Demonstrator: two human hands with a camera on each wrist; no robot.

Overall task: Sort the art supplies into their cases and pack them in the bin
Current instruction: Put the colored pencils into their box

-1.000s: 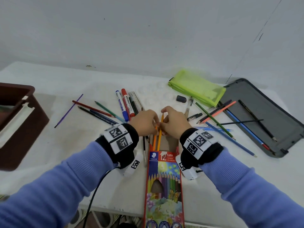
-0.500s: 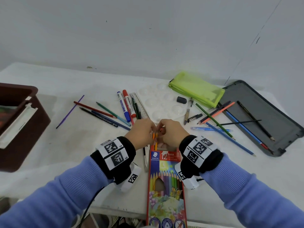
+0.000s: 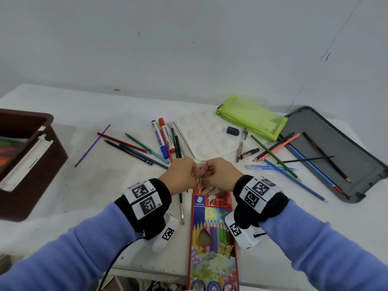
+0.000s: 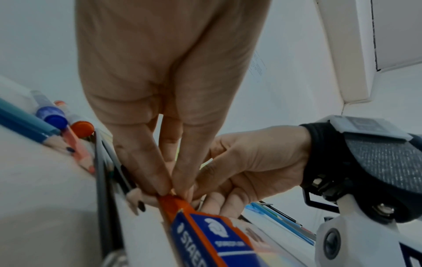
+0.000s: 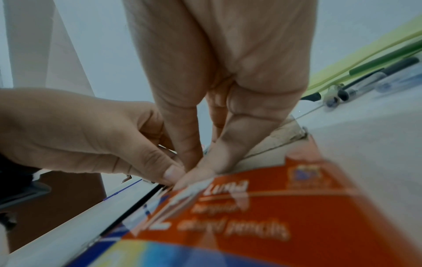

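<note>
Bin (image 3: pixel 31 156) is sitting at far left of the table, brown, nothing going in yet

Loose coloured pencils (image 3: pixel 134 148) and markers (image 3: pixel 162 136) are lying just beyond my left hand (image 3: pixel 178 175), still unsorted

I'm working the pencil-case step: left hand is pinching the orange pencils (image 3: pixel 198 181) at the open mouth of the pencil box (image 3: pixel 212 238), fingertips (image 4: pixel 160 186) pressed together right on the box's top edge

Right hand (image 3: pixel 220 175) is touching the left, thumb and forefinger closed on the same pencil ends, lower fingers bracing the cardboard flap (image 5: pixel 274 140)

Box is lying flat at the near table edge between my wrists; pencils are mostly inside, only short ends showing

Judging next: pushing these fully home, then reaching for another pencil. That's needing the box held steady so it isn't sliding off the edge

Further right, green pouch (image 3: pixel 252 118) and grey case (image 3: pixel 336 148) are lying open-side up with more pencils (image 3: pixel 273 156) on and beside them, all waiting
</note>
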